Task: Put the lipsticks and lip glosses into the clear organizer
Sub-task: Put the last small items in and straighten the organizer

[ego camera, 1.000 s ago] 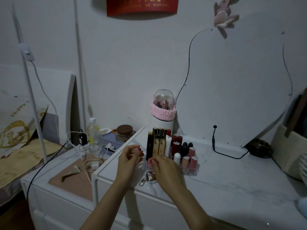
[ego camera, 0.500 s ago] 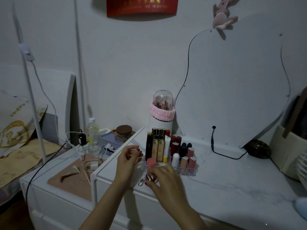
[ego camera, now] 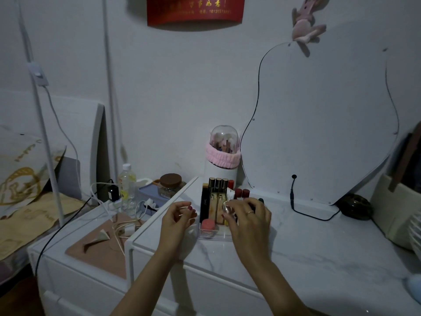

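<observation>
Your right hand (ego camera: 249,218) pinches a small, rounded, glossy clear-and-silvery lip product (ego camera: 228,209) between thumb and fingertips, the grip clamped on it, just above the front half of the clear organizer (ego camera: 206,235). A ring sits on 1 finger of that hand. Your left hand (ego camera: 176,218) hovers just left of the organizer, fingers loosely curled and apart, holding nothing that can be made out. The organizer stands on the white marbled desk (ego camera: 307,254) near its left edge. In its back rows stand 3 tall gold-and-black tubes (ego camera: 218,182), 1 black tube (ego camera: 204,201) and 2 dark red caps (ego camera: 241,193); a short pink-capped lipstick (ego camera: 208,224) stands in the front left compartment. The right compartments are hidden by your right hand. Behind the organizer stands a white domed canister (ego camera: 224,156) wrapped in a pink band, and a curved mirror (ego camera: 319,124) leans against the wall to its right.
</observation>
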